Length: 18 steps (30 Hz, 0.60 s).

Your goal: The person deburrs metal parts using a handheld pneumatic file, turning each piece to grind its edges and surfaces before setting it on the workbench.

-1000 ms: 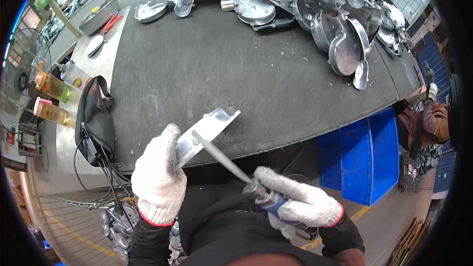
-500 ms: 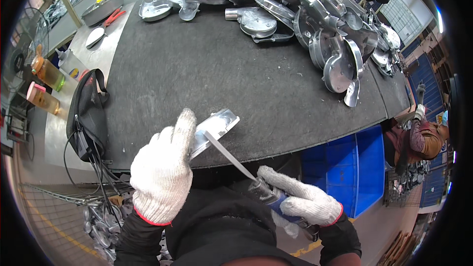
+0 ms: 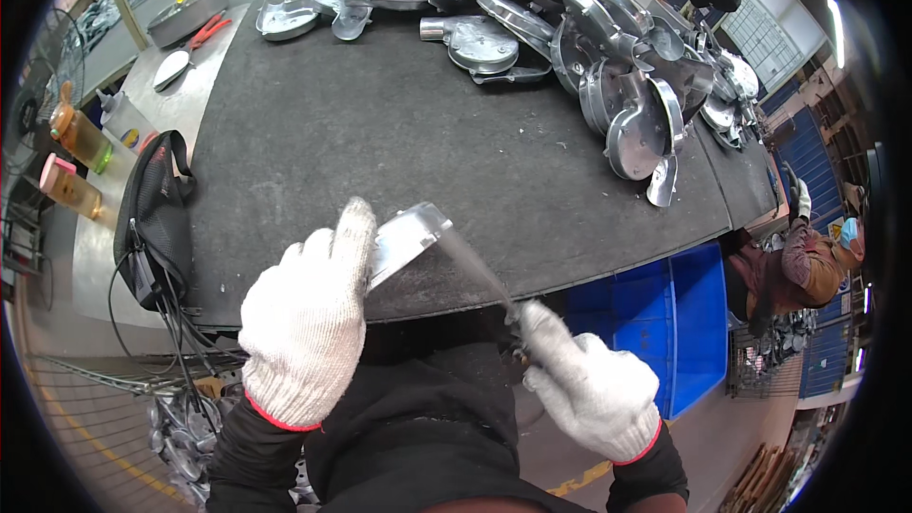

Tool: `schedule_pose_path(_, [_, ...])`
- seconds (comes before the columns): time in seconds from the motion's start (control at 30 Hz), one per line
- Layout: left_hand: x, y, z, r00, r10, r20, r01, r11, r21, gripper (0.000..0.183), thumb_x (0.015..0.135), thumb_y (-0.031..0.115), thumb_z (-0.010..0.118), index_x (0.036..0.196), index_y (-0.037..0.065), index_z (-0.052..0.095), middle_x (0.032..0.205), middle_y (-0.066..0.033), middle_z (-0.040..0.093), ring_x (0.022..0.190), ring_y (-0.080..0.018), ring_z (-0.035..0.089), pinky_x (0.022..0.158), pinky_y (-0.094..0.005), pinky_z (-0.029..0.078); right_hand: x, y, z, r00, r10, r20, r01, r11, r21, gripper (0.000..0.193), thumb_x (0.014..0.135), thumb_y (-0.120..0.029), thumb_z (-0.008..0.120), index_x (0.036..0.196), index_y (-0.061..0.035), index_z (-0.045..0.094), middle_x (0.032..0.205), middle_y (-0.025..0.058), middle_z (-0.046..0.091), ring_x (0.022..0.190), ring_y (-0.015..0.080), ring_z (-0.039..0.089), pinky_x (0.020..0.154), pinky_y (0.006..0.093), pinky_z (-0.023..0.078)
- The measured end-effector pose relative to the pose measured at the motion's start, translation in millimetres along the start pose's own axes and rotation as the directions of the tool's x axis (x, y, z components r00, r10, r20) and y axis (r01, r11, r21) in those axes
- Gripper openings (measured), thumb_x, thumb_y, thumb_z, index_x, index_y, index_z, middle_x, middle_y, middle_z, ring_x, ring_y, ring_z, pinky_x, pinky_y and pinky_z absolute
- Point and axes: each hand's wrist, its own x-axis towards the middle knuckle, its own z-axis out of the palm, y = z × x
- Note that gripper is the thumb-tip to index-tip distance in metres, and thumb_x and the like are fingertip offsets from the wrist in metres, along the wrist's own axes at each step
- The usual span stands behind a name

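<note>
My left hand [image 3: 309, 318], in a white knit glove with a red cuff, is closed around a shiny cast-metal part [image 3: 408, 239] by the near edge of the dark table mat. The part's free end sticks out to the right of my fingers. In my gloved right hand [image 3: 591, 385] is a file tool; its long thin blade [image 3: 475, 268] reaches up and left, blurred, with its tip at the right end of the part. My right index finger lies along the tool's front. Most of the tool's body is hidden under my hand.
Many metal housings [image 3: 480, 43] are heaped along the table's far side and right. A black mesh bag [image 3: 157, 218] with cables sits left, near bottles [image 3: 71, 188] and red-handled pliers [image 3: 209, 30]. Blue bins [image 3: 698, 332] stand below right; a co-worker [image 3: 807, 261] is beyond.
The blade has shifted from the part's near face to its right end. My right hand has turned, with the index finger now along the tool. The part is tilted differently in my left hand.
</note>
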Motion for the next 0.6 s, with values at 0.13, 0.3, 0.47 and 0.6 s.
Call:
schedule_pose_path(0.13, [-1, 3, -1, 0.999, 0.003, 0.055, -0.005, 0.999, 0.039, 0.059, 0.082, -0.003, 0.068, 0.138, 0.015, 0.061, 0.094, -0.0077, 0.067, 0.081, -0.0304, 0.071, 0.069, -0.041, 0.058, -1, 3, -3, 0.992, 0.104, 0.072, -0.108, 0.992, 0.066, 0.075, 0.08, -0.02, 0.082, 0.151, -0.0171, 0.057, 0.09, 0.0065, 0.073, 0.067, 0.0243, 0.069, 0.062, 0.0359, 0.057])
schedule_pose_path(0.3, [-1, 0, -2, 0.995, 0.084, 0.048, -0.087, 0.994, 0.065, 0.053, 0.086, 0.01, 0.07, 0.137, 0.008, 0.058, 0.091, -0.0064, 0.062, 0.079, -0.0242, 0.068, 0.063, -0.0369, 0.057, -6, -2, -6, 0.988, 0.018, 0.151, -0.015, 1.0, -0.024, 0.072, 0.078, -0.019, 0.081, 0.147, -0.0164, 0.061, 0.106, 0.008, 0.077, 0.073, 0.0238, 0.072, 0.063, 0.0343, 0.058])
schedule_pose_path(0.47, [-4, -8, 3, 0.996, 0.084, 0.02, -0.084, 0.995, 0.05, 0.053, 0.085, 0.009, 0.07, 0.137, 0.008, 0.058, 0.092, -0.0068, 0.062, 0.079, -0.0251, 0.068, 0.064, -0.0376, 0.057, 1, 19, 4, 0.987, 0.1, 0.128, -0.141, 0.92, 0.366, 0.081, 0.087, -0.033, 0.08, 0.159, -0.0252, 0.045, 0.089, 0.0121, 0.073, 0.067, 0.0297, 0.071, 0.062, 0.0398, 0.06])
schedule_pose_path(0.6, [-2, -7, 2, 0.997, 0.078, -0.003, -0.078, 0.997, 0.016, 0.055, 0.084, 0.007, 0.071, 0.137, 0.008, 0.057, 0.093, -0.0074, 0.063, 0.08, -0.0256, 0.068, 0.064, -0.0382, 0.057, -10, 25, 2, 0.992, 0.06, 0.115, -0.116, 0.805, 0.582, 0.08, 0.091, -0.017, 0.077, 0.16, -0.0059, 0.04, 0.143, 0.0188, 0.064, 0.105, 0.0211, 0.075, 0.085, 0.0272, 0.057])
